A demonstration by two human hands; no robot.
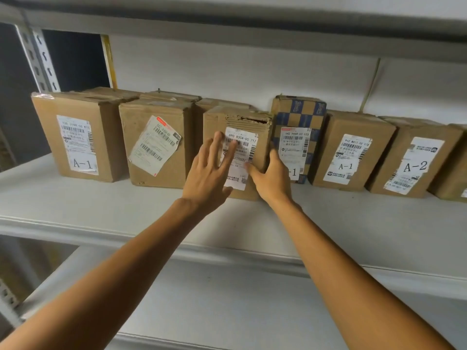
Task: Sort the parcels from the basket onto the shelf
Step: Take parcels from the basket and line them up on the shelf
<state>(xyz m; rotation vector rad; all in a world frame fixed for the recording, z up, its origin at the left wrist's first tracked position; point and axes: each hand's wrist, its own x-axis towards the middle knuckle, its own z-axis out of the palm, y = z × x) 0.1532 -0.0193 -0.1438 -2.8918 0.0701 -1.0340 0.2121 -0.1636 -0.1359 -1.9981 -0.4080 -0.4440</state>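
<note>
Centre parcel: a brown carton that stood on end on the shelf, midway along the row at the back edge, with its long axis vertical. Its labelled face pointed toward the shelf's front edge, and its torn top flap faced up. This face sat slightly nearer the front edge than those of its neighbours.

Left hand: fingers straight and spread, laid flat against the left half of the label.

Right hand: held the carton's lower right corner, with the thumb on the front face. The fingers ran up the right side and were largely hidden in the gap beside the blue-checked parcel.

Left of the centre parcel stood a carton with a tilted label, then one marked A-1 toward the left end of the shelf. Right of the blue-checked parcel stood a second A-1 carton and an A-2 carton. All were upright with their labels forward.

A perforated post rose at the left corner of the shelf, and a lower shelf board lay beneath the forearms.
</note>
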